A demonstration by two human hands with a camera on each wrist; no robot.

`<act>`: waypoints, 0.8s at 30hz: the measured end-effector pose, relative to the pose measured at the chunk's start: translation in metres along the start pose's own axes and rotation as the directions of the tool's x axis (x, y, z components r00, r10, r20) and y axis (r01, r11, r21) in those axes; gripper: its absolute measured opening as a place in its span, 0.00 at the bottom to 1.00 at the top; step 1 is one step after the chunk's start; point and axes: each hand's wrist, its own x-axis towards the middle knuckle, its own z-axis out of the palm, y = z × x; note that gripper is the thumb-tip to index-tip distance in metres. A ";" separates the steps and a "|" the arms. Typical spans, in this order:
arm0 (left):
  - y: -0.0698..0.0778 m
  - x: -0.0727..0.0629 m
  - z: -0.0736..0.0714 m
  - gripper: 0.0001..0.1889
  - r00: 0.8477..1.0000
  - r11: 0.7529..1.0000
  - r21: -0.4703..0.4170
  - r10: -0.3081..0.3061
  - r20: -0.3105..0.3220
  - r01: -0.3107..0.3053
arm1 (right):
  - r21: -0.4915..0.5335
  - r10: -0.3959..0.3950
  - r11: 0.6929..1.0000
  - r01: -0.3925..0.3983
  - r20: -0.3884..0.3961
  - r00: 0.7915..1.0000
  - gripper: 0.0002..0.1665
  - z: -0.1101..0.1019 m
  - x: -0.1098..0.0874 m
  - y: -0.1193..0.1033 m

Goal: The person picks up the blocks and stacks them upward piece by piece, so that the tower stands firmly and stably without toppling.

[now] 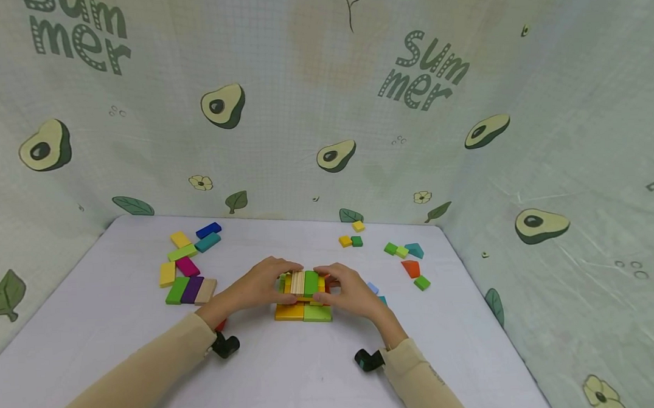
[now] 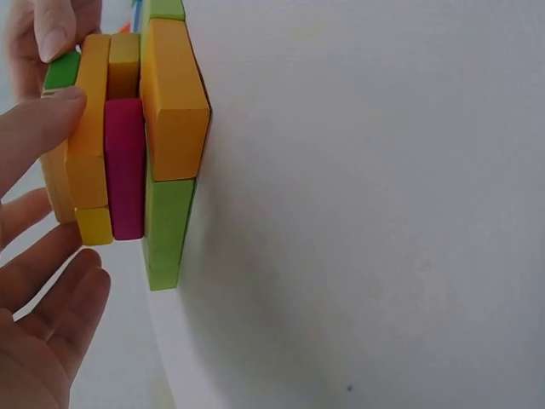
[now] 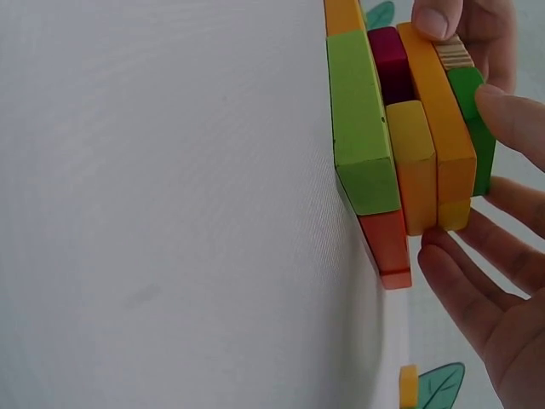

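Observation:
A layered stack of wooden blocks stands on the table in front of me. Its bottom layer shows an orange block (image 1: 290,313) and a lime block (image 1: 318,314). Above them, a magenta block (image 2: 125,170) and a yellow block (image 3: 412,162) carry another orange block (image 3: 438,119). On top lie a striped natural-wood piece (image 1: 297,283) and a green block (image 1: 311,284), side by side. My left hand (image 1: 260,285) pinches the striped piece between thumb and fingers from the left. From the right, my right hand (image 1: 348,292) holds the green block, thumb on its near end, fingers at the far end.
At the left lie loose blocks, among them a green (image 1: 177,291), a purple (image 1: 192,290) and a magenta one (image 1: 187,266). Small pieces are scattered at the right, including a red one (image 1: 411,268) and a teal triangle (image 1: 414,250). A patterned cloth wall (image 1: 281,169) rises behind the table.

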 end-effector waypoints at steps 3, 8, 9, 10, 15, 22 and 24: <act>-0.003 -0.002 -0.002 0.43 1.000 1.000 -0.008 0.003 0.002 -0.003 | 0.000 0.003 1.000 -0.003 -0.004 1.000 0.38 0.000 0.000 0.000; -0.017 -0.016 -0.019 0.44 1.000 0.999 -0.015 -0.028 -0.010 0.028 | -0.013 0.005 1.000 -0.005 -0.006 1.000 0.38 0.001 0.000 0.001; -0.022 -0.021 -0.024 0.43 0.999 0.999 -0.018 -0.039 -0.016 0.039 | -0.017 0.006 1.000 -0.006 -0.005 1.000 0.38 0.001 0.000 0.001; -0.028 -0.026 -0.029 0.42 0.998 0.998 -0.018 -0.054 -0.023 0.053 | -0.017 0.007 1.000 -0.008 -0.004 1.000 0.38 0.001 0.000 0.001; -0.063 -0.056 -0.054 0.36 0.994 0.995 0.027 -0.099 -0.050 0.101 | -0.020 0.016 1.000 -0.016 -0.002 1.000 0.39 0.000 0.000 0.001; -0.105 -0.095 -0.074 0.26 0.999 0.998 0.059 -0.035 -0.012 0.036 | -0.032 0.025 0.999 -0.025 -0.002 1.000 0.39 0.001 0.001 0.003; -0.113 -0.102 -0.076 0.26 1.000 0.997 0.072 -0.009 0.004 0.009 | -0.031 0.027 0.999 -0.027 -0.004 1.000 0.39 0.001 0.001 0.003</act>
